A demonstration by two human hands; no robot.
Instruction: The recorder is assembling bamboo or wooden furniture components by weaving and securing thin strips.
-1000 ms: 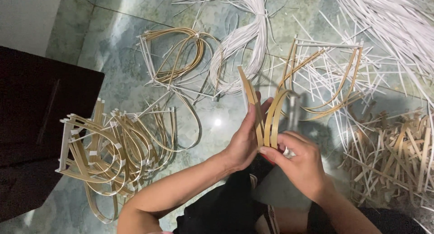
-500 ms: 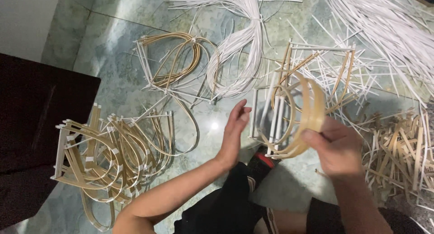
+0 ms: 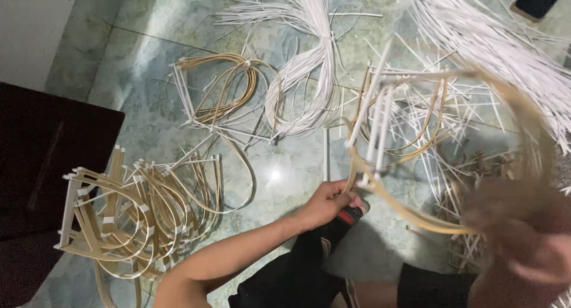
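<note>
My left hand point(image 3: 328, 202) grips the lower ends of a bent tan bamboo-strip frame point(image 3: 416, 219) with white sticks point(image 3: 375, 115) tied across it. A small dark tool with a red band point(image 3: 351, 214) sits under that hand. My right hand point(image 3: 523, 236) is a close, blurred shape at the lower right, closed on the far end of the same arched strips, which curve up and over to the right. The frame is held above the floor in front of me.
A pile of finished arched frames point(image 3: 131, 213) lies at the left beside dark furniture point(image 3: 41, 165). Another frame point(image 3: 220, 91) and a bundle of white strips point(image 3: 309, 58) lie ahead. Loose white sticks point(image 3: 488, 52) and tan offcuts point(image 3: 470, 165) cover the green marble floor point(image 3: 148, 40) at right.
The straight strips held upright a second ago have been bent into an arch. My right hand swung out to the right and toward the camera, and the left hand took hold of the frame's base.
</note>
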